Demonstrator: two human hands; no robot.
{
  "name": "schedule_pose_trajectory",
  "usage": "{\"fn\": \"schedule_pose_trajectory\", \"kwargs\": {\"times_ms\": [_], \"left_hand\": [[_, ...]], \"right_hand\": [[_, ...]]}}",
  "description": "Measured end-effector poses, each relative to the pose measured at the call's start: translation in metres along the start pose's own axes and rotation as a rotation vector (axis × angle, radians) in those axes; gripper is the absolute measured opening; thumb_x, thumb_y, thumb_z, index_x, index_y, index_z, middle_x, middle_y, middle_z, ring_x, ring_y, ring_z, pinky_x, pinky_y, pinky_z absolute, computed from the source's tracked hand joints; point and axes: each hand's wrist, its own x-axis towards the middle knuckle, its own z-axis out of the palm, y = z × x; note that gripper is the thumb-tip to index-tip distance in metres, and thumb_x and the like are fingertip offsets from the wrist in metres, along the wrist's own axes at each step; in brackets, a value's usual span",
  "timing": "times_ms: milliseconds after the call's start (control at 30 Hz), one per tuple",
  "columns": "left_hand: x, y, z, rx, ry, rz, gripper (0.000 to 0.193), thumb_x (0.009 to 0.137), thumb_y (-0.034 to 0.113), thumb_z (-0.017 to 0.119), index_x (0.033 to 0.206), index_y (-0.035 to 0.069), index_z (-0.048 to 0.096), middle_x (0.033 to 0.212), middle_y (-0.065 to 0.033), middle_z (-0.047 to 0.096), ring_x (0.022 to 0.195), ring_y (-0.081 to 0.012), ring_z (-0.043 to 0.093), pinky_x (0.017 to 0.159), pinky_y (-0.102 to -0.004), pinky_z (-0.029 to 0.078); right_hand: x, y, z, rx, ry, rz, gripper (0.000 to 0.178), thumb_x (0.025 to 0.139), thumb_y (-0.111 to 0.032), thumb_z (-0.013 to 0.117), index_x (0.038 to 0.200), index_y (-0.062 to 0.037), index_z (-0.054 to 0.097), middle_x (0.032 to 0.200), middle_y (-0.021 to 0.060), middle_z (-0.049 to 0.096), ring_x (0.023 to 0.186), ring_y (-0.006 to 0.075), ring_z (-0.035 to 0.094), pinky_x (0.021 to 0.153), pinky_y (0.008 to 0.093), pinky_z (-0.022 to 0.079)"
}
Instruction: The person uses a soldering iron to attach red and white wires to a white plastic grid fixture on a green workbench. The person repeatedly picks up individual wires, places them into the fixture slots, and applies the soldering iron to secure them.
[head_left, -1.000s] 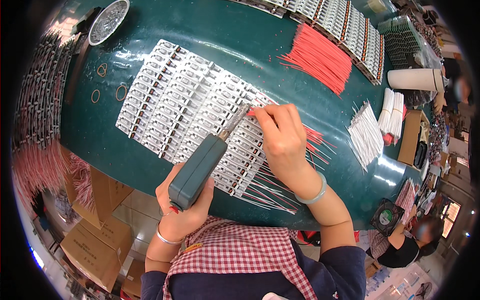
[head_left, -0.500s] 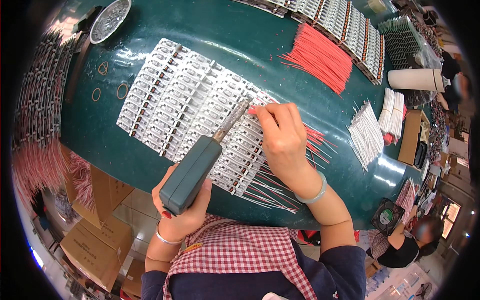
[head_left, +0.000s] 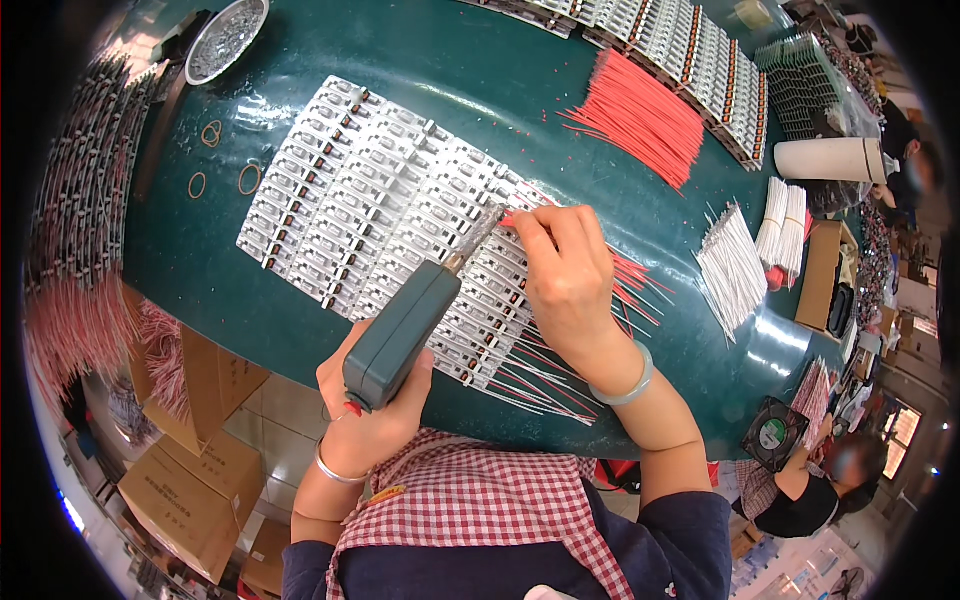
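Observation:
My left hand (head_left: pixel 385 400) is wrapped round a dark green soldering gun (head_left: pixel 402 335). Its metal barrel points up and to the right, and the tip lies over the upper right part of a panel of white circuit boards (head_left: pixel 390 190). Close by that tip, my right hand (head_left: pixel 568 265) pinches a red wire (head_left: pixel 510 216) against the boards. The wire's far end is hidden by the fingers. Red and white wires (head_left: pixel 545 385) stick out from the panel's right side, some passing under my right hand.
Loose red wires (head_left: pixel 640 120) lie in a pile beyond my right hand. White wires (head_left: pixel 733 270) are heaped to the right. More board panels (head_left: pixel 690 60) stand at the back. A metal bowl (head_left: pixel 228 40) and rubber bands (head_left: pixel 197 186) are on the left; a fan (head_left: pixel 775 433) is at the right edge.
My left hand has moved the soldering gun slightly right and up, with its tip closer to the right fingers. The right hand stays almost where it was.

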Motion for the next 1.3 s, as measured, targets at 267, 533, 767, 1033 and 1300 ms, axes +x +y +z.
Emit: {"fn": "schedule_pose_trajectory", "kwargs": {"times_ms": [267, 533, 767, 1033, 1300], "left_hand": [[0.000, 0.002, -0.001, 0.005, -0.002, -0.018, 0.020, 0.080, -0.002, 0.074, 0.099, -0.004, 0.070, 0.083, -0.0056, 0.065, 0.066, -0.0111, 0.058, 0.061, -0.0240, 0.046], [-0.005, -0.001, -0.005, 0.011, 0.053, 0.008, 0.024, 0.079, 0.000, 0.075, 0.102, -0.001, 0.071, 0.085, -0.0054, 0.066, 0.067, -0.0121, 0.061, 0.061, -0.0242, 0.049], [-0.010, -0.004, -0.006, 0.006, 0.054, -0.025, 0.024, 0.078, 0.001, 0.077, 0.102, 0.000, 0.072, 0.086, -0.0052, 0.067, 0.067, -0.0131, 0.062, 0.060, -0.0248, 0.049], [-0.015, -0.006, -0.008, -0.005, 0.045, -0.067, 0.024, 0.078, 0.000, 0.076, 0.102, -0.002, 0.071, 0.087, -0.0063, 0.067, 0.067, -0.0122, 0.061, 0.061, -0.0249, 0.049], [-0.012, -0.004, -0.007, 0.017, 0.012, -0.019, 0.023, 0.078, -0.003, 0.073, 0.101, -0.005, 0.069, 0.087, -0.0068, 0.067, 0.069, -0.0119, 0.061, 0.063, -0.0246, 0.049]], "right_hand": [[-0.001, 0.000, 0.000, -0.025, -0.007, 0.003, 0.031, 0.069, 0.004, 0.065, 0.100, 0.0070, 0.067, 0.092, 0.0135, 0.059, 0.083, 0.0281, 0.056, 0.065, 0.0353, 0.051], [0.000, -0.001, 0.000, -0.023, -0.004, 0.005, 0.028, 0.070, 0.004, 0.067, 0.098, 0.0067, 0.067, 0.091, 0.0133, 0.058, 0.082, 0.0280, 0.056, 0.064, 0.0351, 0.050], [0.000, 0.000, 0.001, 0.006, 0.021, -0.011, 0.029, 0.071, 0.004, 0.066, 0.100, 0.0072, 0.066, 0.092, 0.0141, 0.058, 0.082, 0.0282, 0.056, 0.065, 0.0354, 0.050], [-0.007, -0.004, -0.005, 0.043, 0.012, -0.021, 0.034, 0.068, 0.004, 0.065, 0.102, 0.0086, 0.065, 0.094, 0.0151, 0.060, 0.083, 0.0293, 0.056, 0.069, 0.0369, 0.051], [-0.005, -0.005, -0.006, 0.047, -0.023, -0.009, 0.033, 0.069, 0.006, 0.065, 0.102, 0.0085, 0.066, 0.094, 0.0146, 0.059, 0.084, 0.0292, 0.055, 0.069, 0.0365, 0.050]]}}
